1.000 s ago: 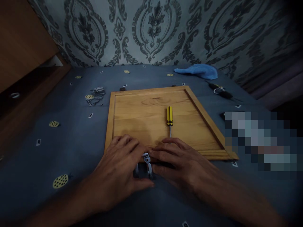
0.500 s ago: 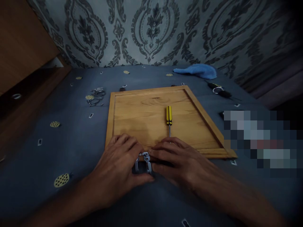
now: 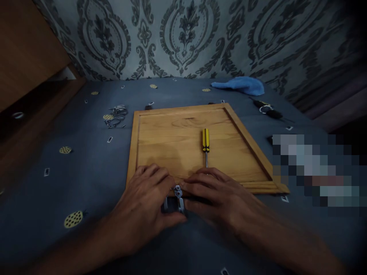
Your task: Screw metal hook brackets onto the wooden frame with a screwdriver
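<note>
A framed wooden panel (image 3: 177,133) lies flat, and at its near edge sits a silver metal hinge (image 3: 178,193), partly covered by fingers. My left hand (image 3: 149,198) curls around the hinge from the left, its thumb below and its fingers over the panel's edge. From the right, my right hand (image 3: 218,194) closes in on the same hinge, fingertips against its side; the exact grip is partly hidden. A yellow and black screwdriver (image 3: 205,140) rests on the panel just beyond my right hand, which hides its tip.
Several loose metal pieces (image 3: 117,115) lie left of the panel on the patterned blue cloth (image 3: 86,168). A blue rag (image 3: 243,85) is at the back right, with a dark corded object (image 3: 266,109) nearer. Wooden furniture (image 3: 31,49) borders the left side.
Both hands stay at the hinge with almost the same grip. The hinge's upper part looks slightly more covered by the left fingers. The view has shifted a little.
</note>
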The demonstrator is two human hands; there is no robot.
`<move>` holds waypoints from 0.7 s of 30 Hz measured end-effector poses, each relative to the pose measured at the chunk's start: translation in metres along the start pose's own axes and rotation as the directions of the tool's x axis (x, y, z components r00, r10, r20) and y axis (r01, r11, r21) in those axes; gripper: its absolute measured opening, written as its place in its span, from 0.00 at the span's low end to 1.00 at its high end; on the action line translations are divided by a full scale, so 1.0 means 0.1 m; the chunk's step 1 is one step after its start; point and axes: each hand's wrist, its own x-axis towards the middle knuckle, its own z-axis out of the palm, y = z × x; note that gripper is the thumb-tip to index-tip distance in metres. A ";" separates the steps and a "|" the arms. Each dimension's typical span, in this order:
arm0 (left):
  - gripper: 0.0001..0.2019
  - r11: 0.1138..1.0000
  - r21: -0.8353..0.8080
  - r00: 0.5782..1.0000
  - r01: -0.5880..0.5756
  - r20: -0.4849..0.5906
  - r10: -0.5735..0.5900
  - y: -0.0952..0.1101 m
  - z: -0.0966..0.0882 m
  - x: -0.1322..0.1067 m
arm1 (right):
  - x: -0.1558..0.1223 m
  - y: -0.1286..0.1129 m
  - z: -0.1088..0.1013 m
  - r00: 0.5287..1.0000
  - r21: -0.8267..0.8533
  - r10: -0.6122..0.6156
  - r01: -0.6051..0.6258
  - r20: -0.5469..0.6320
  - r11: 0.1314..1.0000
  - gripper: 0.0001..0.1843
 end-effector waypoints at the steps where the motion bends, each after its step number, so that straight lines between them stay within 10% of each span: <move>1: 0.18 1.000 -0.007 1.000 -0.002 -0.002 0.002 0.00 0.00 0.00 | 0.00 0.00 0.01 1.000 -0.001 0.000 0.000 0.003 1.000 0.10; 21: 0.18 0.999 -0.032 1.000 -0.003 -0.022 0.003 0.00 0.01 0.02 | 0.04 -0.03 -0.09 1.000 -0.001 0.020 -0.020 -0.014 1.000 0.10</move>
